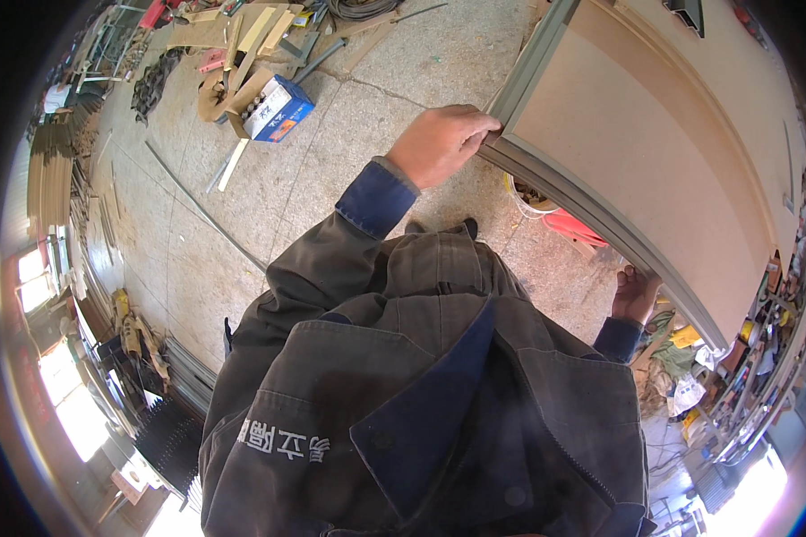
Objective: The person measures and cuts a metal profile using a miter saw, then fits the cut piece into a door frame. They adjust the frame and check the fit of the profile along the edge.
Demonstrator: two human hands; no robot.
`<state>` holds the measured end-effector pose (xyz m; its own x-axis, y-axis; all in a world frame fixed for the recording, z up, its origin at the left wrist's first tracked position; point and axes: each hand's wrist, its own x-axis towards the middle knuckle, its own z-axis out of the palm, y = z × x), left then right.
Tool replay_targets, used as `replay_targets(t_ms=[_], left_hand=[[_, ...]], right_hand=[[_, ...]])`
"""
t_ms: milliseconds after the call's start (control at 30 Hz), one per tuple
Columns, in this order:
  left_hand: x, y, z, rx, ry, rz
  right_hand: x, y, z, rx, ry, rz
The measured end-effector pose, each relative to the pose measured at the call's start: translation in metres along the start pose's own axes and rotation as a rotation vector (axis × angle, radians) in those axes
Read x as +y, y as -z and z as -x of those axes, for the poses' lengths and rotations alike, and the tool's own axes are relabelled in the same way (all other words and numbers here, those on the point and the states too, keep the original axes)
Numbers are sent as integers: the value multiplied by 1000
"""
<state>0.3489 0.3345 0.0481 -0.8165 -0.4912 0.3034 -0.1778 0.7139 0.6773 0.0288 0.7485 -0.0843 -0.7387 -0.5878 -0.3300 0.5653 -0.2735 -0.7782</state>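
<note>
A large pale board (636, 116) lies at the right, edged by a grey frame strip (591, 210) with a grooved profile. At the frame's left corner, my left hand (443, 145) is closed, its thumb and fingertips pinching the corner end. My right hand (634, 294) is at the near edge of the same frame, lower right, with fingers curled up against its underside. Part of those fingers is hidden by the frame. Both of my arms wear dark sleeves with blue cuffs.
A white bucket (527, 199) and a red item (575, 228) sit below the frame. On the floor are a blue-and-white box (278, 109) with bottles, wood strips (258, 36) and a long thin rod (201, 210). Clutter (685, 376) lines the right; stacked boards (52, 174) stand left.
</note>
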Motion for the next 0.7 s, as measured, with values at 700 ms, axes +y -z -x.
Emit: replay_targets(t_ms=[700], left_hand=[[-58, -17, 100, -98, 850, 878]], right_hand=[[17, 11, 42, -24, 49, -185]])
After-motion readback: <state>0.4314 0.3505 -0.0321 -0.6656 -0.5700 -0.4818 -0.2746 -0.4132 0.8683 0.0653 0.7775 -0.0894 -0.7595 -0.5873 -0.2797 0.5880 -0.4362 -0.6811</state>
